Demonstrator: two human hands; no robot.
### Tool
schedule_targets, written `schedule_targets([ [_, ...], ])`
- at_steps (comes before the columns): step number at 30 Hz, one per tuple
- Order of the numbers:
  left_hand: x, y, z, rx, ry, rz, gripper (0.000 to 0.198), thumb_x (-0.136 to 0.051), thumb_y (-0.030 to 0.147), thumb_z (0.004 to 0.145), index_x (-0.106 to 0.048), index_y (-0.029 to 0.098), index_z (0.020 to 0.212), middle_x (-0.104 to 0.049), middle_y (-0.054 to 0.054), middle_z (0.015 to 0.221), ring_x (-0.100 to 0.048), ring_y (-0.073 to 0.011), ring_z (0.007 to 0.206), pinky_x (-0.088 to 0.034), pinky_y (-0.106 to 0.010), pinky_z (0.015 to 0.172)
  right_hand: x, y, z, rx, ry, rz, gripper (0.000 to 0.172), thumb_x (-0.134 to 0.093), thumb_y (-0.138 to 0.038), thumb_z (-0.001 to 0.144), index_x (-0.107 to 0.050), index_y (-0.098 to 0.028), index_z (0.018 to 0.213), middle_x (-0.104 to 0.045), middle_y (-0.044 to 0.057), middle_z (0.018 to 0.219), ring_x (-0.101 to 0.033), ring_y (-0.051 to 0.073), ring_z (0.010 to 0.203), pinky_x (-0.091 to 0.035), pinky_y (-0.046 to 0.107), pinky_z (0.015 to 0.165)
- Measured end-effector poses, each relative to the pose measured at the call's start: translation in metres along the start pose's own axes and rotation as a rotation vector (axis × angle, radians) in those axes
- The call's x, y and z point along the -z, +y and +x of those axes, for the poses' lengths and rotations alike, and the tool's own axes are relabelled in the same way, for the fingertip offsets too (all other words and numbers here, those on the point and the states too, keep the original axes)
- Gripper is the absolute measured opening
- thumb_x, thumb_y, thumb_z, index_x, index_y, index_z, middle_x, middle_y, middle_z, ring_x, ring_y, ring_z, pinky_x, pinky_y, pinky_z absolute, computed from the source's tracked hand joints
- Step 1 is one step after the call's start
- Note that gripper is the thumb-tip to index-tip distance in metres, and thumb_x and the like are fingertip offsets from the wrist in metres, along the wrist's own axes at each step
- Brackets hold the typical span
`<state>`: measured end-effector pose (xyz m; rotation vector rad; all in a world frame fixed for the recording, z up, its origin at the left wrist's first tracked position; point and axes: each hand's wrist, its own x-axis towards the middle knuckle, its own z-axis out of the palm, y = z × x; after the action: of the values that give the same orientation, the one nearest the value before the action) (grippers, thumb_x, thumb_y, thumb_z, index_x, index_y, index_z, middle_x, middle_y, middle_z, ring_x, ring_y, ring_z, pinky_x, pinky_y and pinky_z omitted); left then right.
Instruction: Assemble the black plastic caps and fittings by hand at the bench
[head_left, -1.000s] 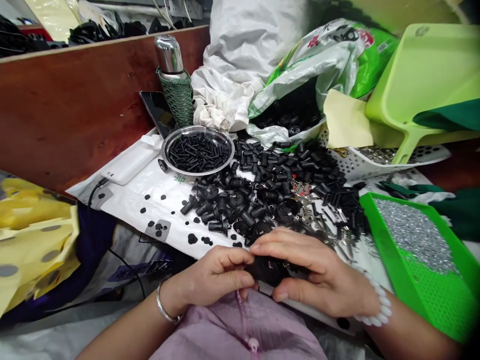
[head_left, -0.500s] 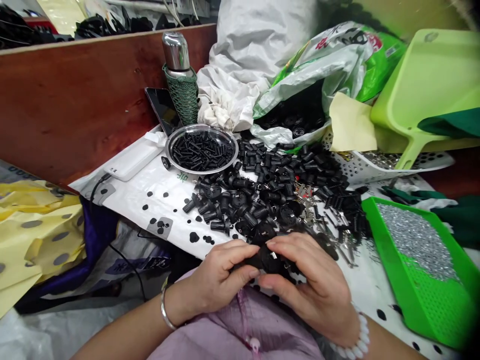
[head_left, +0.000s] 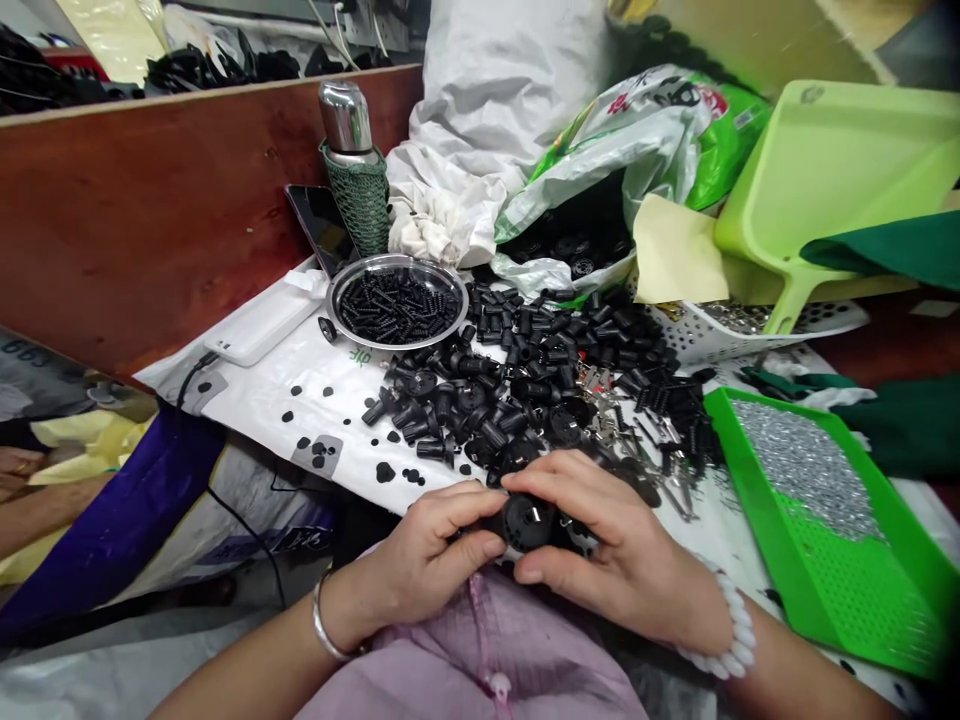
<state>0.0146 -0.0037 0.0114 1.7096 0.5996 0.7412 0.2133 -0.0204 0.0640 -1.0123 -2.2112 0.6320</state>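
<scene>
The fingers [head_left: 480,547] of the left hand [head_left: 431,555] pinch the left side of a round black part [head_left: 527,520], thumb below and forefinger above. The right hand [head_left: 630,560] closes on the same part from the other side, its forefinger arched over the top and its thumb pressed beneath. Both hands are clenched on it, and the part's flat face is turned up toward the camera. It is held just above a pink garment [head_left: 487,660] at the near edge of the bench [head_left: 300,390], which is covered by a white sheet with black dots.

A silver bangle [head_left: 324,620] sits on the left wrist and a white bead bracelet [head_left: 739,635] on the right.

Just beyond the hands lies a wide heap of black parts [head_left: 540,380], with small metal pieces [head_left: 607,385] mixed in on its right side. To the right of the heap a green tray [head_left: 847,590] holds a spread of tiny silver bits [head_left: 810,465]. At the far left of the heap a steel dish [head_left: 331,300] is filled with small black springs [head_left: 397,305]. Beside the dish lies a white power bank [head_left: 262,325]. Behind it a phone [head_left: 319,225] leans next to a steel flask [head_left: 352,160] in a green net sleeve.

Farther back an open plastic bag [head_left: 637,140] shows more black parts inside. A pale green dustpan [head_left: 832,170] rests on a white perforated basket [head_left: 720,335], and a brown wooden board [head_left: 150,200] walls off the left side
</scene>
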Motion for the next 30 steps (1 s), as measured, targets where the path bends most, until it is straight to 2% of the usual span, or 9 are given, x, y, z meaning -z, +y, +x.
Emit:
schedule_targets([
  [6, 0.001, 0.000, -0.003, 0.051, 0.002, -0.115, 0.026, -0.047, 0.032, 0.088, -0.060, 0.011, 0.095, -0.057, -0.007, 0.084, -0.053, -0.0157, 0.079, -0.043, -0.027, 0.074, 0.004, 0.003, 0.005, 0.044, -0.069, 0.092, 0.037, -0.059, -0.036, 0.085, -0.054, -0.016, 0.117, -0.058, 0.008, 0.093, -0.053, 0.019, 0.084, -0.045, 0.033, 0.073],
  [12, 0.001, 0.000, 0.000, 0.275, -0.147, -0.544, 0.039, -0.053, 0.047, 0.083, -0.060, 0.009, 0.080, -0.054, -0.002, 0.063, -0.049, -0.0090, 0.054, -0.040, -0.021, 0.054, 0.010, 0.006, 0.010, 0.128, -0.194, 0.186, 0.041, -0.056, -0.029, 0.088, -0.047, -0.017, 0.125, -0.057, 0.010, 0.099, -0.052, 0.021, 0.093, -0.040, 0.042, 0.085],
  [16, 0.000, -0.007, 0.002, 0.310, -0.219, -0.731, 0.044, -0.057, 0.051, 0.079, -0.061, 0.007, 0.074, -0.056, -0.004, 0.062, -0.050, -0.0077, 0.050, -0.041, -0.021, 0.053, 0.012, 0.007, 0.016, 0.204, -0.215, 0.214, 0.042, -0.054, -0.029, 0.089, -0.043, -0.014, 0.127, -0.059, 0.011, 0.099, -0.054, 0.022, 0.094, -0.035, 0.047, 0.092],
  [19, -0.002, -0.013, 0.002, 0.345, -0.223, -0.923, 0.044, -0.062, 0.051, 0.074, -0.060, 0.006, 0.075, -0.056, -0.003, 0.060, -0.048, -0.0064, 0.045, -0.046, -0.025, 0.057, 0.012, 0.005, 0.020, 0.236, -0.235, 0.213, 0.040, -0.051, -0.029, 0.091, -0.044, -0.013, 0.126, -0.060, 0.013, 0.106, -0.054, 0.022, 0.099, -0.034, 0.047, 0.095],
  [24, -0.004, -0.017, 0.001, 0.393, -0.210, -1.104, 0.041, -0.067, 0.046, 0.071, -0.060, 0.007, 0.079, -0.054, 0.000, 0.056, -0.046, -0.0051, 0.040, -0.052, -0.031, 0.062, 0.012, 0.002, 0.018, 0.181, -0.226, 0.179, 0.034, -0.043, -0.030, 0.095, -0.046, -0.015, 0.125, -0.056, 0.015, 0.121, -0.054, 0.021, 0.108, -0.041, 0.039, 0.092],
  [26, -0.004, -0.017, 0.002, 0.387, -0.218, -1.113, 0.040, -0.067, 0.046, 0.071, -0.060, 0.007, 0.076, -0.055, 0.000, 0.057, -0.047, -0.0049, 0.040, -0.052, -0.031, 0.063, 0.011, 0.003, 0.016, 0.144, -0.192, 0.187, 0.030, -0.044, -0.027, 0.094, -0.047, -0.016, 0.121, -0.059, 0.013, 0.117, -0.056, 0.020, 0.104, -0.044, 0.036, 0.089],
  [30, -0.003, -0.019, 0.002, 0.370, -0.237, -1.110, 0.038, -0.067, 0.044, 0.072, -0.061, 0.008, 0.078, -0.055, 0.001, 0.058, -0.047, -0.0047, 0.041, -0.052, -0.030, 0.064, 0.009, 0.004, 0.014, 0.089, -0.192, 0.229, 0.011, -0.050, -0.019, 0.091, -0.055, -0.017, 0.101, -0.063, 0.010, 0.107, -0.060, 0.017, 0.091, -0.048, 0.032, 0.080],
])
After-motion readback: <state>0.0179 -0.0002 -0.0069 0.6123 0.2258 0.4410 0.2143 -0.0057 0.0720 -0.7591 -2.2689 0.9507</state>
